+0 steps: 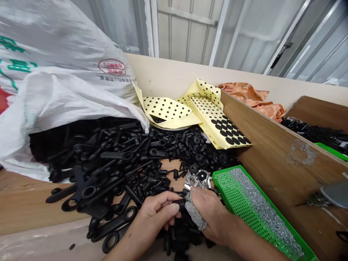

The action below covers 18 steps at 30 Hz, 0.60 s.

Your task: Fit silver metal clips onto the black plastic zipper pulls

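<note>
Just above the table's front, my left hand (153, 215) pinches a small black plastic part (178, 205) between thumb and fingers. My right hand (213, 214) closes around the part's other end, its fingers mostly hidden. Grey wrapping (195, 212) covers a digit of that hand. Beneath both hands lie more black plastic pieces (181, 235), partly hidden. Just beyond them is a little heap of shiny metal clips (196, 179). To the left spreads a pile of black plastic handles with ring ends (108, 203).
A green perforated tray (231, 192) of small metal pieces stands right, beside a wooden divider (272, 156). Yellow sheets of black round stickers (217, 116) lie behind. A large white sack (81, 90) spills black parts at left. An orange bag (255, 99) sits beyond the divider.
</note>
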### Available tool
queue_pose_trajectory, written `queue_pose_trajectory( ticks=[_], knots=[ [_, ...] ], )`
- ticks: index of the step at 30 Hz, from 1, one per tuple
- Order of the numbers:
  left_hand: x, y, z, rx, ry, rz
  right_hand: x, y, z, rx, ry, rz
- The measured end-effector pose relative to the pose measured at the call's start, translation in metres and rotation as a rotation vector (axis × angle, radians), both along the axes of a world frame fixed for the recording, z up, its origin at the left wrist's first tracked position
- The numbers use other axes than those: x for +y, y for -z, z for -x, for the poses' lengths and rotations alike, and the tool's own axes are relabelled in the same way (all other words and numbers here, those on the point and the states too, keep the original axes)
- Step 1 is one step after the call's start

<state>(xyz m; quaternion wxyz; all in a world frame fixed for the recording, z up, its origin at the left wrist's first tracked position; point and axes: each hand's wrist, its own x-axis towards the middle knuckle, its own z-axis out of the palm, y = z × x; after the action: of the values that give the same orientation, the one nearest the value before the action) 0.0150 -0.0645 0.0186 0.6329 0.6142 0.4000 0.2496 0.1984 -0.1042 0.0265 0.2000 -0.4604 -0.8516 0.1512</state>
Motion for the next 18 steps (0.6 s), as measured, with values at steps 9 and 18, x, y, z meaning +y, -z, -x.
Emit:
queue_pose_trajectory(
  ticks=[9,18],
  knots=[
    [-0.008,0.008,0.007,0.135,-0.036,-0.639,-0.008,-0.003,0.006,0.317,0.198,0.317],
    [-0.013,0.016,0.010,0.075,-0.073,-0.992,-0.011,0.009,0.013,0.398,0.242,0.349]
  ],
)
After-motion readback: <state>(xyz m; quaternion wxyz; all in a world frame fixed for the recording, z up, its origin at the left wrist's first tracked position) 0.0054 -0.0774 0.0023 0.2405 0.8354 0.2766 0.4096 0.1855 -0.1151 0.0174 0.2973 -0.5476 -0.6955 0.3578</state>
